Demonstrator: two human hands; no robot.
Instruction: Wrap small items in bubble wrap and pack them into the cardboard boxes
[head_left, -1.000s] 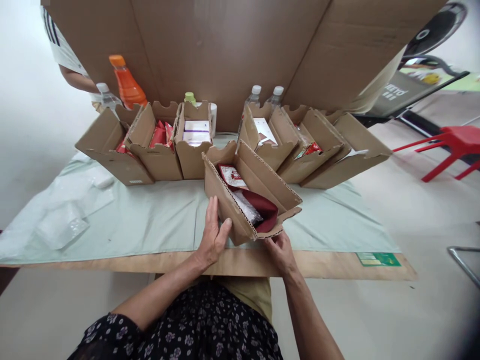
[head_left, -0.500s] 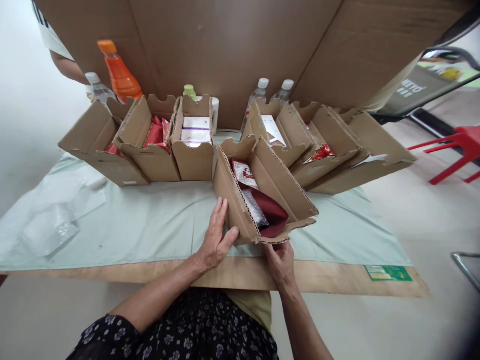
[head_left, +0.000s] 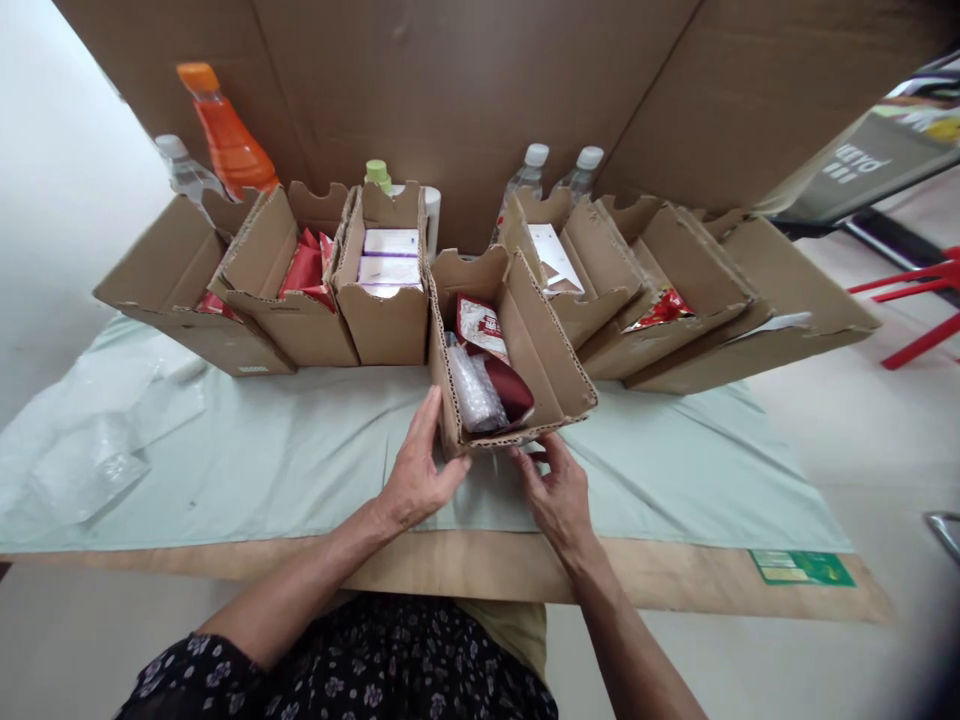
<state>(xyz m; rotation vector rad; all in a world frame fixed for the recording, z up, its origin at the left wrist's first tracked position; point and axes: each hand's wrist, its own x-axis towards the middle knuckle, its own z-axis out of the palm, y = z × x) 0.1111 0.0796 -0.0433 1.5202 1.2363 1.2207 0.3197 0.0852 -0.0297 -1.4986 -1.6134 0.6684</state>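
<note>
An open-topped cardboard box (head_left: pixel 555 370) stands at the middle front of the row, slightly angled. Inside it lie a bubble-wrapped item (head_left: pixel 476 392), a dark red pouch (head_left: pixel 511 388) and a red and white packet (head_left: pixel 482 326). My left hand (head_left: pixel 420 472) presses along the box's left side, with its thumb by the near lower corner. At the near end, my right hand (head_left: pixel 555 487) holds the lower edge, and some of its fingertips are hidden under the box.
Several similar cardboard boxes (head_left: pixel 394 325) flank it on both sides. Behind them stand an orange bottle (head_left: pixel 234 145), clear bottles (head_left: pixel 525 178) and a tall cardboard panel (head_left: pixel 465 90). Clear plastic wrap (head_left: pixel 97 440) lies on the pale green cloth (head_left: pixel 315 470) at left.
The box has moved away from me toward the row and turned a little straighter. Both hands have gone with it. The bubble-wrapped item inside shows more fully.
</note>
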